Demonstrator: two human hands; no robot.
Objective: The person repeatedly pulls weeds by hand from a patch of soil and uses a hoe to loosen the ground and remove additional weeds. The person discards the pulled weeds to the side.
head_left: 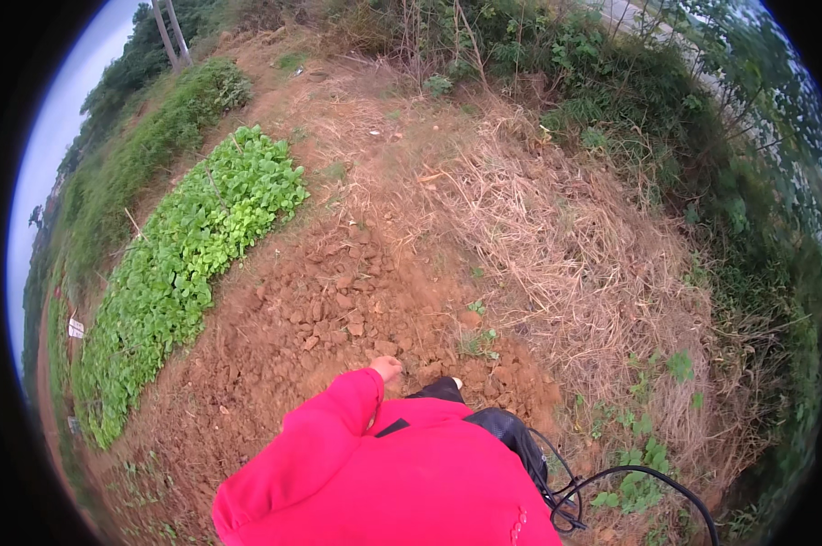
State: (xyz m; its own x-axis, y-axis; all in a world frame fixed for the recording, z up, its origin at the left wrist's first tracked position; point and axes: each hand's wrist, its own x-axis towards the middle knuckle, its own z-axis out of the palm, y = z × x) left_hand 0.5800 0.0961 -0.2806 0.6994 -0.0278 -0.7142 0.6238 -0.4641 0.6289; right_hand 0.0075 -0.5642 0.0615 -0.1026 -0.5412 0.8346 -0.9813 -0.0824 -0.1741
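Note:
My left hand [386, 368] shows past the cuff of a bright pink-red sleeve [324, 437], in front of my body. It looks small here, with the fingers curled in, and no object shows in it. Below the hand lies reddish-brown soil broken into clods [352, 314]. My right hand is out of sight. Black trousers [506, 428] show beneath the pink-red top, and the tip of one foot [457, 383] stands on the soil.
A black cable [643, 470] loops out beside my right leg. A bed of leafy green plants [188, 227] lies to the left, with thin sticks in it. Dry cut grass [593, 255] covers the ground at right. Dense bushes [629, 109] border it. A small white sign [75, 328] stands far left.

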